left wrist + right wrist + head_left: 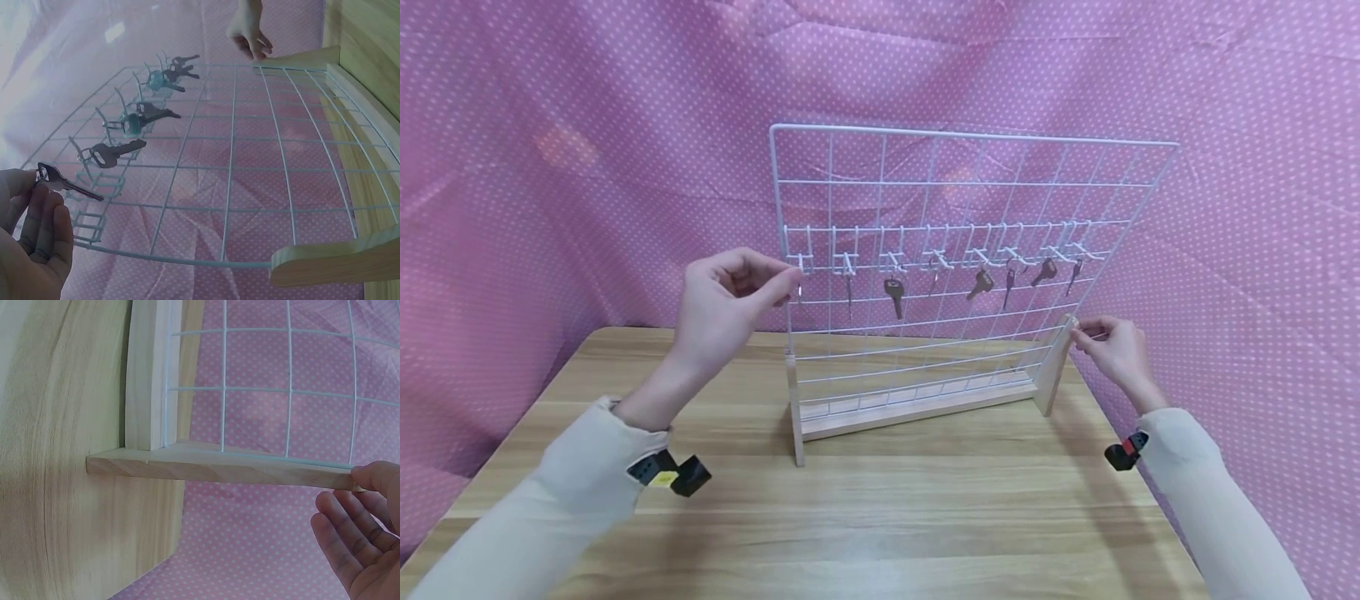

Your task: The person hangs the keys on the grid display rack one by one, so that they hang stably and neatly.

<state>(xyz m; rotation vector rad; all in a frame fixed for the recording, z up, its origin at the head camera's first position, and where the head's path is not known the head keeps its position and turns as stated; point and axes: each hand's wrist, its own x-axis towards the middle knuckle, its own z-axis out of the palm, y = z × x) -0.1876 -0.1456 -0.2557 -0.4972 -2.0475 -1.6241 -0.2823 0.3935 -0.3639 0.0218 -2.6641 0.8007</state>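
A white wire grid rack (925, 182) stands upright in a wooden base on the table. Several metal keys hang in a row from white hooks (891, 260) across its middle. At the leftmost hook, my left hand (718, 304) pinches a key (65, 182) by its head between thumb and fingertips, the blade pointing away from the palm. My right hand (1116, 350) pinches the top end of the wooden side support (231, 472) at the rack's right, thumb on one side and fingers curled below. Another key (893, 297) hangs near the row's left part.
The rack's left wooden support (796, 412) and long crossbar (917, 410) rest on the wood-grain table (865, 533). Pink dotted cloth (625, 125) hangs behind and along both sides. A small dark camera is strapped to each wrist.
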